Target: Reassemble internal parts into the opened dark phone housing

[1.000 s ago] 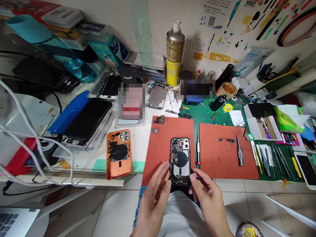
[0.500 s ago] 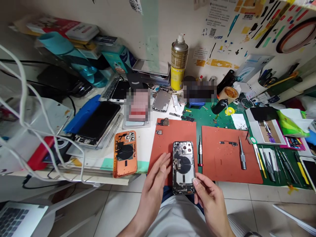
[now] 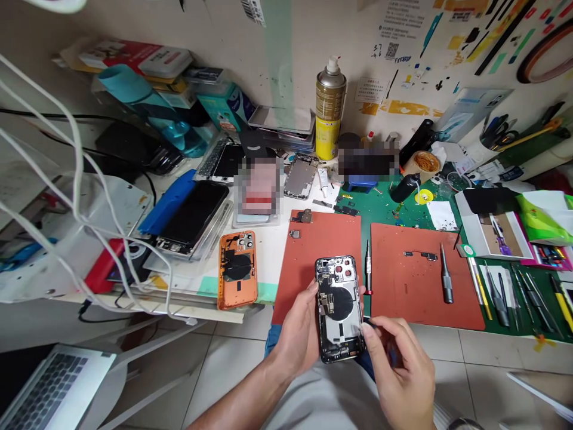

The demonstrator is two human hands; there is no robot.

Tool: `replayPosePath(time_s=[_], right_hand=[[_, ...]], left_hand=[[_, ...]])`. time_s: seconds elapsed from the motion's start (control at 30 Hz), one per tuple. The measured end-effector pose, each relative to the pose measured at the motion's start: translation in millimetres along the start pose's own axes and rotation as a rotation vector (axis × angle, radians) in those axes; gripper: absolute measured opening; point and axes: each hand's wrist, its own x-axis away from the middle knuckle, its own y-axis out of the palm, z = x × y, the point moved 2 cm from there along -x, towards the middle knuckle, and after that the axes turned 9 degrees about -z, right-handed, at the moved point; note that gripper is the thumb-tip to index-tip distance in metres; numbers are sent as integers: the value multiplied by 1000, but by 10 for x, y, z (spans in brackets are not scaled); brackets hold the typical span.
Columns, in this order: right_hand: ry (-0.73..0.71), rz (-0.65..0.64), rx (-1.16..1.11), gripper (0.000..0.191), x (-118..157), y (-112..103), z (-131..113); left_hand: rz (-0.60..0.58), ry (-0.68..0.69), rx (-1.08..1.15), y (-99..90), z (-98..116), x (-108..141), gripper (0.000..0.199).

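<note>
At the left red mat's (image 3: 329, 236) near edge, our left hand (image 3: 299, 334) grasps the opened black smartphone housing (image 3: 340, 306), interior up probably for access, while our right hand (image 3: 400, 361) meets its right edge, grip unclear.

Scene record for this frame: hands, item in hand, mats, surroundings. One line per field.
left_hand: left hand holds dark phone housing from its left side
right_hand: right hand at the housing's lower right edge; grip unclear
item_state: open, inner parts and round black pad showing
left_mat: left red mat, small metallic parts near far left corner
right_mat: right red mat, grey pen-shaped tool
between_mats: slim metal tool
left_of_mats: orange phone housing
back: spray can, upright
</note>
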Motion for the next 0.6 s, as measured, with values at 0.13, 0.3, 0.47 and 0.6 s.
replayPosePath(time_s=[0.13, 0.3, 0.47, 0.6], right_hand=[[-220, -136, 81, 21, -129, 160, -291], [-192, -267, 68, 27, -237, 325, -383], [-142, -274, 42, 25, -239, 274, -329], [-84, -238, 24, 27, -196, 195, -277]], left_hand=[[-27, 44, -12, 22, -35, 1, 54], [-18, 85, -46, 59, -48, 18, 51], [-39, 84, 12, 5, -71, 23, 57], [-68, 55, 52, -58, -91, 26, 55]])
